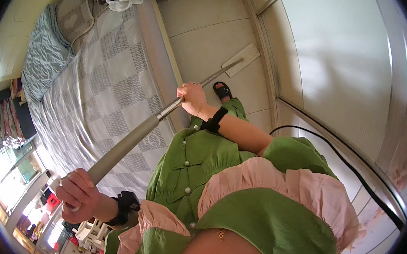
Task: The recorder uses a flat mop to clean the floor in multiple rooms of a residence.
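Mop (123, 150), one: grey grip, metal shaft. Left hand (79, 196): fingers wrapped round the grip's near end. Right hand (195, 98): fingers curled round the metal shaft, just past the grip. Mop head (248, 58), flat, white: on tiled floor (203, 18), beyond the right fingers. Sandal (222, 89), black, worn: near the right fingers. Bed (104, 67), grey-and-white checked cover: left of the right fingers. Pillow (47, 55), shiny grey-green: well beyond the left fingers. Sliding door (340, 56), pale panels: right of the right fingers.
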Demonstrator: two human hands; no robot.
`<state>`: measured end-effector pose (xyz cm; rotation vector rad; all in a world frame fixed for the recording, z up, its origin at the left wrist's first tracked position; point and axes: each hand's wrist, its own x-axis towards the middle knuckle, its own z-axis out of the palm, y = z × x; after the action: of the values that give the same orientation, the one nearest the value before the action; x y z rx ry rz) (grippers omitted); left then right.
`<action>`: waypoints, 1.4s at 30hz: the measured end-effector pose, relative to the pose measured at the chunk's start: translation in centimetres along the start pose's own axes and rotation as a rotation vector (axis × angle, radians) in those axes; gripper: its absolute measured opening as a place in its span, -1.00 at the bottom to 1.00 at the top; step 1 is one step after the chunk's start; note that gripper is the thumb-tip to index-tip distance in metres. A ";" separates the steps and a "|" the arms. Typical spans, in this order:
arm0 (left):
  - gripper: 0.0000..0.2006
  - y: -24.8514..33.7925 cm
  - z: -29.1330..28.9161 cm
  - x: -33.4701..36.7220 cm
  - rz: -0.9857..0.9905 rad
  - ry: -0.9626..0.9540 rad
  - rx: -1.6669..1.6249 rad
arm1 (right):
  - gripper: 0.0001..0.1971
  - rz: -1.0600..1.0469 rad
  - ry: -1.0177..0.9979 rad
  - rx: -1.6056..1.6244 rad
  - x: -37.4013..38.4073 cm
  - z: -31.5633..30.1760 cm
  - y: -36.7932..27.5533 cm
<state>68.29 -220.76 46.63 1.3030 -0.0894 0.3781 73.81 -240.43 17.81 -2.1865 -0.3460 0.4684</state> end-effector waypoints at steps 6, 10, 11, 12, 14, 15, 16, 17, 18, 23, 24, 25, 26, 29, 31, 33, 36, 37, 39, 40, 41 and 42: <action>-0.78 0.6 0.3 -3.0 0.061 -0.150 0.095 | -0.97 -0.076 0.067 -0.068 1.5 -0.1 -0.1; -0.82 -2.6 2.0 -3.8 0.006 0.026 0.160 | -0.95 -0.127 0.081 -0.138 6.7 -2.6 2.8; -0.82 -3.4 1.8 -3.8 0.002 0.015 0.168 | -0.95 -0.173 0.073 -0.182 8.5 -3.1 3.6; -0.83 -4.4 3.3 -2.8 -0.031 0.060 0.162 | -0.95 -0.171 0.075 -0.168 10.4 -3.7 4.1; -0.83 -7.0 4.5 -0.9 -0.082 0.041 0.127 | -0.96 -0.140 -0.021 -0.341 13.7 -5.3 5.6; -0.83 -8.0 4.9 0.1 -0.086 0.042 0.140 | -0.96 -0.143 -0.026 -0.328 14.9 -5.5 6.2; -0.82 -8.8 5.7 0.9 -0.080 0.123 0.106 | -0.97 -0.132 0.026 -0.337 15.8 -5.8 6.6; -0.81 -9.7 6.3 1.6 -0.072 0.205 0.072 | -0.98 -0.121 0.077 -0.346 16.6 -6.1 7.0; -0.80 -10.7 6.8 2.5 -0.062 0.105 0.113 | -0.98 -0.120 0.072 -0.337 17.4 -6.5 7.8; -0.79 -12.3 9.6 5.3 -0.007 0.098 0.069 | -0.97 -0.141 0.211 -0.195 19.0 -8.5 10.6; -0.78 -12.2 9.4 5.0 -0.020 0.061 0.095 | -0.97 -0.163 0.280 -0.117 18.3 -8.9 10.2; -0.77 -11.8 9.1 4.5 -0.034 0.020 0.120 | -0.97 -0.161 0.282 -0.118 17.3 -8.7 10.1; -0.77 -11.4 8.9 4.2 -0.036 0.015 0.118 | -0.97 -0.142 0.291 -0.086 16.2 -8.3 10.1; -0.74 -6.9 7.6 2.6 0.056 0.091 0.056 | -0.95 -0.128 0.306 -0.001 10.9 -7.3 6.3; -0.75 -4.2 6.7 3.4 0.059 0.112 0.038 | -0.92 -0.081 0.320 0.106 7.5 -6.5 4.2; -0.73 -2.2 6.6 3.7 0.090 0.092 0.094 | -0.92 -0.068 0.380 0.171 4.1 -5.0 2.6; -0.67 -1.2 6.6 4.9 0.110 -0.046 0.025 | -0.88 -0.011 0.431 0.217 0.1 -3.7 1.4; -0.67 -1.3 6.0 5.4 0.061 -0.087 -0.130 | -0.84 0.010 0.457 0.232 -1.0 -3.1 1.3; -0.68 -1.0 5.9 5.9 -0.005 -0.150 -0.170 | -0.85 -0.011 0.535 0.209 -2.8 -1.9 1.5; -0.68 -1.0 5.8 6.0 -0.001 -0.152 -0.151 | -0.86 0.012 0.552 0.209 -3.5 -1.3 1.6; -0.69 -0.7 5.5 5.8 0.005 -0.152 -0.132 | -0.87 0.032 0.567 0.208 -4.2 -0.9 1.7; -0.68 -0.6 4.4 6.1 -0.028 -0.311 -0.220 | -0.90 0.036 0.564 0.193 -4.8 -1.0 1.6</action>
<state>74.82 -223.71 48.89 1.1347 -0.3643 0.1347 70.08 -244.08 18.11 -2.0336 0.0460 -0.1034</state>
